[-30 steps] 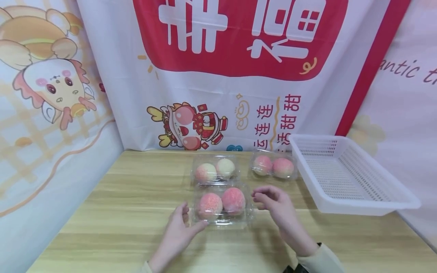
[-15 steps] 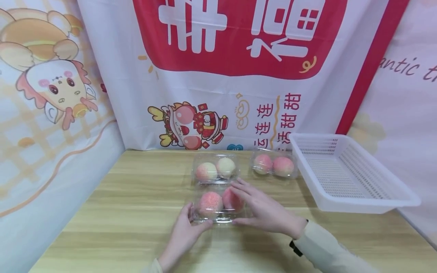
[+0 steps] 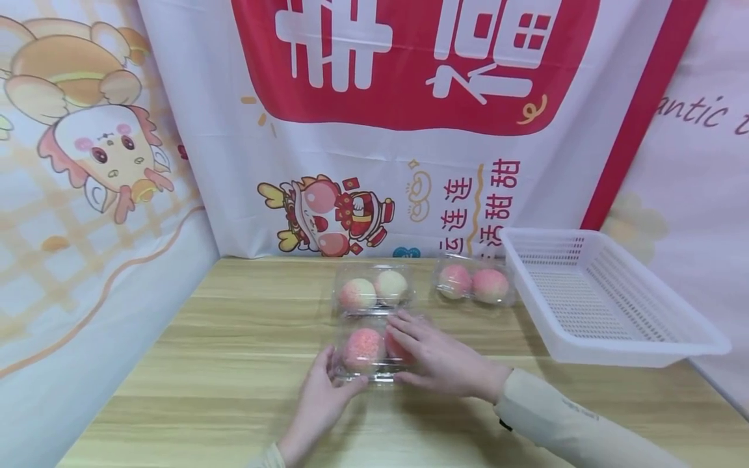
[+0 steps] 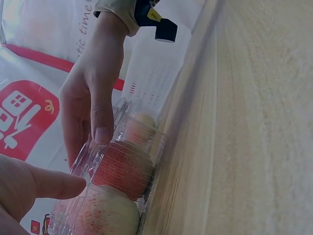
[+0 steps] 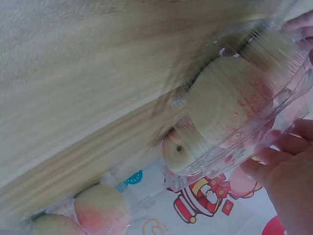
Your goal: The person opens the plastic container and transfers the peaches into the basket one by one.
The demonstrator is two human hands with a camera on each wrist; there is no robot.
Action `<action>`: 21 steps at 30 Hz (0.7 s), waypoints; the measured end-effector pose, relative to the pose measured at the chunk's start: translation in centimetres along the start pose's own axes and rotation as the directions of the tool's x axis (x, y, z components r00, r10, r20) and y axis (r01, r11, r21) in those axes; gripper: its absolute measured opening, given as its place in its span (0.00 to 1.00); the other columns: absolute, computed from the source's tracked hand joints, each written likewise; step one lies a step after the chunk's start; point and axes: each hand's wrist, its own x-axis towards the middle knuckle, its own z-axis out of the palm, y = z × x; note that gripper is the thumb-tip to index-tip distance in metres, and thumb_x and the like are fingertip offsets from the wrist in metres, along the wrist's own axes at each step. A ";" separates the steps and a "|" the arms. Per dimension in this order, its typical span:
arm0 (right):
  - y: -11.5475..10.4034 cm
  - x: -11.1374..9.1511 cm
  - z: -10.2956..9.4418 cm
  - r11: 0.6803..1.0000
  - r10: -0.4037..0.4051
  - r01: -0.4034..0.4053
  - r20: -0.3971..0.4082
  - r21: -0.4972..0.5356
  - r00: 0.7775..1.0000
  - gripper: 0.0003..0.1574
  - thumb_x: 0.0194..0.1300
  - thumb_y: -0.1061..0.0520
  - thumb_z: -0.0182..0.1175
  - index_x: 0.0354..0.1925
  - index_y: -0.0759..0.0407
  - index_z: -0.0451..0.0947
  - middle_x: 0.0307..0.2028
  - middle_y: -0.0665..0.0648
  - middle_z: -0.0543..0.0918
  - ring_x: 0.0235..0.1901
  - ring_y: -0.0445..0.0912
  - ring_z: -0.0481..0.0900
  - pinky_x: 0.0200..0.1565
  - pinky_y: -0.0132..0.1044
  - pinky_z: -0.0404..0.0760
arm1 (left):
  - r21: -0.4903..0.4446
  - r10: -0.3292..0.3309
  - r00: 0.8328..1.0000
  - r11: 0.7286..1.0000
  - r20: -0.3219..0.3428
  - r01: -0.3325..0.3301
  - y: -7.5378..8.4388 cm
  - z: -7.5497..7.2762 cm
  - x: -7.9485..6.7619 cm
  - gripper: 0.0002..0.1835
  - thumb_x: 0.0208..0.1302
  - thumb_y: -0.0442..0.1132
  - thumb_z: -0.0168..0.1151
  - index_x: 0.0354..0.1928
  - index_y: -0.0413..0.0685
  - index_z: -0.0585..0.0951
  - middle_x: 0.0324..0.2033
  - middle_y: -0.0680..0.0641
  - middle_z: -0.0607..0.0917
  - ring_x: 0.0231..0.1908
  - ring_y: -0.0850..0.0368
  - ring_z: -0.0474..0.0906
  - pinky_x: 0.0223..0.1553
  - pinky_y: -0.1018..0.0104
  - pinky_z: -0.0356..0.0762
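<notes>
Head view: the left hand (image 3: 320, 398) touches the clear box (image 3: 377, 377) at its near-left corner, fingers spread; the right hand (image 3: 437, 361) lies over its right half, fingers extended.

Sideways on the backdrop cloth (image 3: 345, 140)'s red patch (image 3: 404, 97) stands a large white 福 (image 3: 506, 84), beside another big character (image 3: 364, 36) cut by the upper edge. Smaller red lines below, reading upward, show 运连连 (image 3: 455, 218) and 活甜甜 (image 3: 499, 203). The pale right-hand cloth (image 3: 702, 188) bears "antic" (image 3: 692, 112); the left wrist view gives "tic time" (image 4: 84, 30).
</notes>
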 end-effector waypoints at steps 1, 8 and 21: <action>0.0 0.0 0.1 1.000 -0.012 0.012 0.004 -0.025 1.000 0.46 0.65 0.42 0.64 0.69 0.69 0.63 0.71 0.66 0.62 0.71 0.59 0.53 0.69 0.56 0.53 | -0.003 0.001 1.000 1.000 -0.001 -0.001 0.0 0.1 0.0 0.51 0.52 0.35 0.74 0.69 0.22 0.52 0.64 0.22 0.64 0.61 0.29 0.67 0.60 0.45 0.70; 0.0 0.0 0.6 0.979 -0.084 0.087 0.024 -0.182 0.996 0.41 0.69 0.44 0.59 0.68 0.70 0.65 0.69 0.69 0.64 0.68 0.63 0.59 0.69 0.56 0.56 | -0.001 0.011 1.000 1.000 -0.012 -0.011 0.1 0.4 -0.1 0.49 0.54 0.34 0.72 0.69 0.20 0.52 0.64 0.22 0.64 0.62 0.29 0.66 0.61 0.45 0.68; -0.1 0.1 0.6 0.917 -0.178 0.161 -0.014 -0.364 0.984 0.35 0.65 0.48 0.64 0.62 0.69 0.72 0.63 0.67 0.73 0.63 0.60 0.70 0.65 0.52 0.67 | -0.007 0.009 1.000 1.000 -0.017 -0.010 0.2 0.6 -0.2 0.47 0.55 0.32 0.70 0.68 0.19 0.52 0.64 0.22 0.64 0.63 0.29 0.64 0.62 0.45 0.67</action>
